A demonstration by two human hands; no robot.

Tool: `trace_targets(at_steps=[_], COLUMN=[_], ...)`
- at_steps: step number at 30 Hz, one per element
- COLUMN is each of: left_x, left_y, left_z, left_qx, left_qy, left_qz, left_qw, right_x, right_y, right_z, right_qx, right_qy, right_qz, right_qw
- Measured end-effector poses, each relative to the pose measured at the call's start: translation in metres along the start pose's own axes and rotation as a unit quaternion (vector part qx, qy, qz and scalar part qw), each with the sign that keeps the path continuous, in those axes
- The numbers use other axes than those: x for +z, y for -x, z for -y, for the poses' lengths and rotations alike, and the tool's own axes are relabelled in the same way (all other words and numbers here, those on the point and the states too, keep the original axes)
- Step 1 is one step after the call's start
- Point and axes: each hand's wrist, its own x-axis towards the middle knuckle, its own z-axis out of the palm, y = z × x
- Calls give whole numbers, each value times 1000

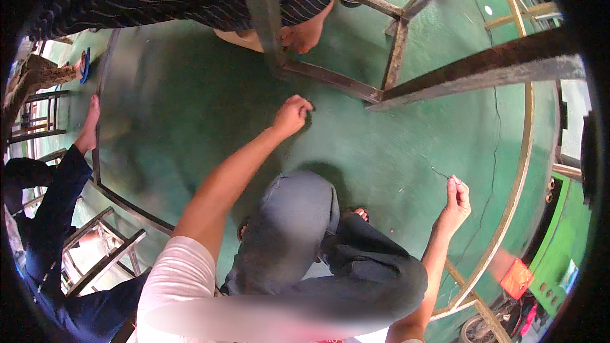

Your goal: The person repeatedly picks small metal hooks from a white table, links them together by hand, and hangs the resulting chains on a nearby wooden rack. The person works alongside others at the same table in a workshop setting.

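My left hand (293, 116) reaches forward over the green surface (368, 146), its fingers curled closed. A small dark spot shows at the fingertips, but whatever they hold is too small to make out. Off to the right, my right hand (455, 202) is raised with thumb and fingers pinched together. A thin, dark, wire-like piece (440, 173) sticks out of that pinch toward the upper left. My bent knee (298, 200), in dark trousers, lies between the two arms.
A dark metal frame (470, 67) crosses the far right, by another person's bare foot (306, 37). At left sits a person with a bare foot (92, 117), near metal stools (105, 251). A curved pale rail (526, 133) and an orange item (516, 278) are at right.
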Motion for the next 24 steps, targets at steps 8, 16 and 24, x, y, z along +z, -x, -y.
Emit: trace_targets(at_steps=[8, 16, 24], left_x=[61, 11, -94], left_y=[-25, -35, -30], left_z=[-25, -66, -224], left_qx=[-60, -102, -61], left_qy=[-185, -258, -257], left_qz=[76, 210, 242], left_qw=[978, 938, 934], right_x=[-5, -6, -30], right_y=[-14, -38, -24], right_z=[15, 74, 229], right_qx=[-17, 0, 5], right_qy=[-51, -108, -37], right_qz=[25, 49, 116], right_qw=[998, 993, 993])
